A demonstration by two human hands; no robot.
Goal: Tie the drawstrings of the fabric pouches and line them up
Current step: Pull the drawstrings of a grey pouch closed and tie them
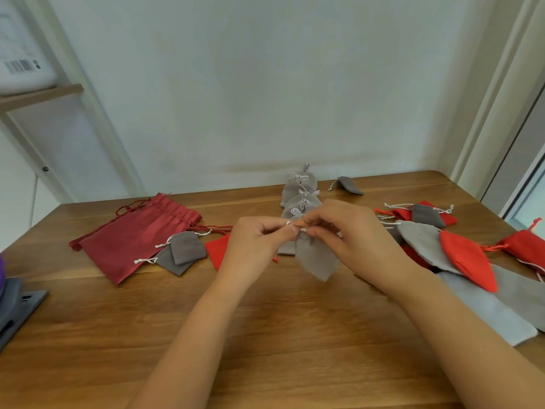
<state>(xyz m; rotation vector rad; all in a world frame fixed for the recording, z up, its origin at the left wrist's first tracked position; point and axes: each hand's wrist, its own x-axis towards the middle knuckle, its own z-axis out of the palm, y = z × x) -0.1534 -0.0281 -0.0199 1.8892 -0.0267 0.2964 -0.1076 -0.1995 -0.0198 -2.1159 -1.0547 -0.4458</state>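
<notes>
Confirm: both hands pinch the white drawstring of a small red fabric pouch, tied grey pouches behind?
No. Head view: the small fabric pouch is light grey, not red. The left hand and right hand pinch its white drawstring, tied grey pouches behind.

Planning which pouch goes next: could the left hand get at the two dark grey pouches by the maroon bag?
Probably yes, once freed. The dark grey pouches lie uncovered beside the left hand, with only a flat red pouch between, though that hand's fingers now pinch the drawstring of the light grey pouch.
</notes>
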